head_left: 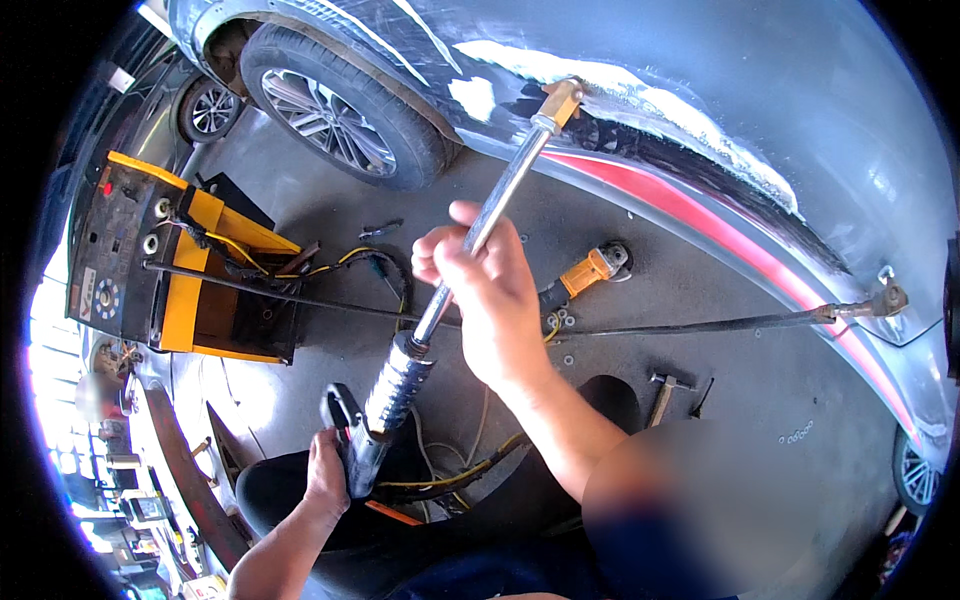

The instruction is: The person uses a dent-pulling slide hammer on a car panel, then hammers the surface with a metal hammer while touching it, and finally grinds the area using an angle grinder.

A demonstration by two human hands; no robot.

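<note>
My left hand [326, 468] is closed round the black pistol grip at the lower end of a slide-hammer dent puller [398, 385]. Higher up, my right hand [500, 310] wraps its chrome rod, above the ribbed section. The rod slants up and right to a brass-coloured tip [561, 102], which appears to touch the grey car panel [720, 65]. Around the tip the panel has white filler [690, 115] and bare dark patches. A red strip [640, 185] runs along the lower body. Whether the tip is attached cannot be seen.
At left stands a yellow-and-black machine [180, 280] with cables. A long cable [680, 328] crosses to a clamp [885, 300] on the car's lower right edge. On the floor lie a yellow angle grinder [590, 272], several washers [562, 320] and a hammer [662, 398]. The car's wheel [325, 110] is upper left.
</note>
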